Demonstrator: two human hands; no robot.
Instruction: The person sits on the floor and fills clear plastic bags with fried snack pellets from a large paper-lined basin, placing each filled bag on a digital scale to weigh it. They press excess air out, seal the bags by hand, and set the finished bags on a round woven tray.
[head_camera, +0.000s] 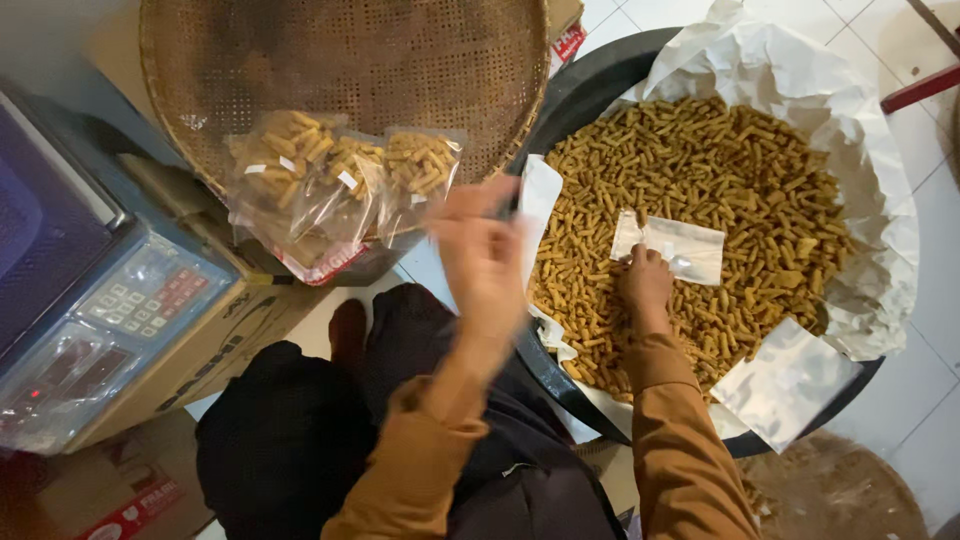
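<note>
My left hand (482, 258) is blurred in the air between the woven tray (470, 90) and the basin; its fingers are spread and nothing shows in it. Three filled clear bags of snack sticks (330, 180) lie on the tray's near rim, just left of that hand. My right hand (645, 283) rests in a heap of golden snack sticks (700, 170) and pinches the corner of an empty clear plastic bag (675, 247). The sticks fill a dark round basin (590, 90) lined with white paper (800, 80).
A digital scale (110, 300) stands on a cardboard box (215, 350) at the left. Another empty clear bag (785, 385) lies on the basin's near right rim. My dark-clothed knees (300, 430) are below. White floor tiles (930, 300) lie to the right.
</note>
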